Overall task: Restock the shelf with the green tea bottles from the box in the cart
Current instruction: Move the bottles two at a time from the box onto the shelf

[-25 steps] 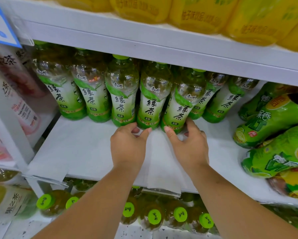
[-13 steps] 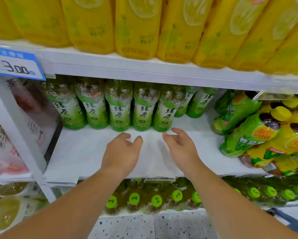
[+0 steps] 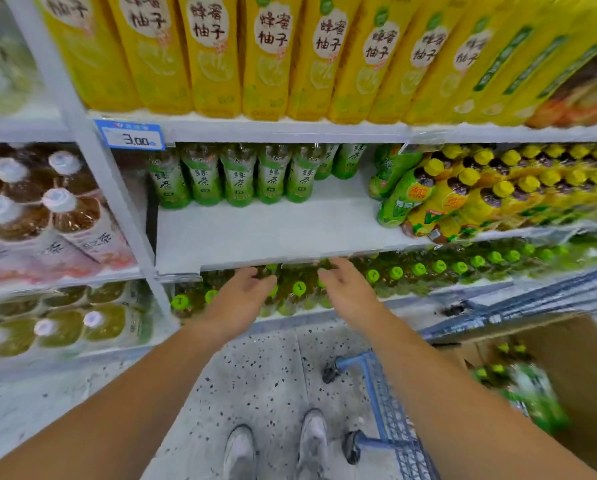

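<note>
Several green tea bottles (image 3: 238,180) with green labels stand in a row at the back of the white middle shelf (image 3: 273,233). The front of that shelf is bare. My left hand (image 3: 238,299) and my right hand (image 3: 349,292) hang empty with fingers apart, just below and in front of the shelf's front edge. At the lower right a cardboard box (image 3: 581,368) sits in the blue wire cart (image 3: 390,420), with more green tea bottles (image 3: 529,393) inside, blurred.
Yellow drink packs (image 3: 273,57) fill the shelf above. Tilted green and yellow bottles (image 3: 439,199) crowd the right of the middle shelf. Green-capped bottles (image 3: 418,270) line the shelf below. A white upright post (image 3: 93,161) and a price tag (image 3: 131,135) stand left. My shoes (image 3: 276,448) stand on speckled floor.
Both hands have drawn back from the bottle row, off the shelf, down to below its front edge. The view has pulled away, and the cart and box have come into sight.
</note>
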The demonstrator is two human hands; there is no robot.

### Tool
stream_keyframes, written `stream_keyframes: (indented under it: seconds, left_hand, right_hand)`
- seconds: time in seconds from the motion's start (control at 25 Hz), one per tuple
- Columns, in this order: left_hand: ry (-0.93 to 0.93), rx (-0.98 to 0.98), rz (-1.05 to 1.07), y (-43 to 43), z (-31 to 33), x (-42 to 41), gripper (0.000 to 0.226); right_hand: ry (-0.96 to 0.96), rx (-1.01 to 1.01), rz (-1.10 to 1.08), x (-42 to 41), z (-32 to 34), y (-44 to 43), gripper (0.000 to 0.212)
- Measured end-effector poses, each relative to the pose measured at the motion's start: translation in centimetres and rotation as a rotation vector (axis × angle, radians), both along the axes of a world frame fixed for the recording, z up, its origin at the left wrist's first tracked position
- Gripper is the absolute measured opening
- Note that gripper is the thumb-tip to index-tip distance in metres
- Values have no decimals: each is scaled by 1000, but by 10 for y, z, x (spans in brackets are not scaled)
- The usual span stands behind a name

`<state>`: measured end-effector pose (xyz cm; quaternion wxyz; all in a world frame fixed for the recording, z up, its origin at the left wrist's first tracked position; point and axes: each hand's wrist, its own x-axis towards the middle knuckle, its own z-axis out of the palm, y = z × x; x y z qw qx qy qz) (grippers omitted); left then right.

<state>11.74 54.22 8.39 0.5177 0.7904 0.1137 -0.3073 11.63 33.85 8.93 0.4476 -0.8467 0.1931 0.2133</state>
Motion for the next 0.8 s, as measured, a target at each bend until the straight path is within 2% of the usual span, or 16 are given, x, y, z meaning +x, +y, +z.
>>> stream_keyframes:
  seconds: [0.16, 0.28, 0.56, 0.8]
  left_hand:
    - [-5, -33, -97, -2, 48, -42, 66]
    - [-34, -55, -90, -6, 72, -71, 61]
    - [-21, -140, -78, -47, 93, -128, 53]
    - [-56, -105, -203, -117, 96, -160, 51]
  right_hand:
    - [27, -39, 12, -60, 41, -1, 59]
    - [59, -34, -15, -103, 63, -8, 59]
    - [53, 3, -170, -185, 100, -36, 58]
    - [35, 7, -274, -247, 103, -104, 52]
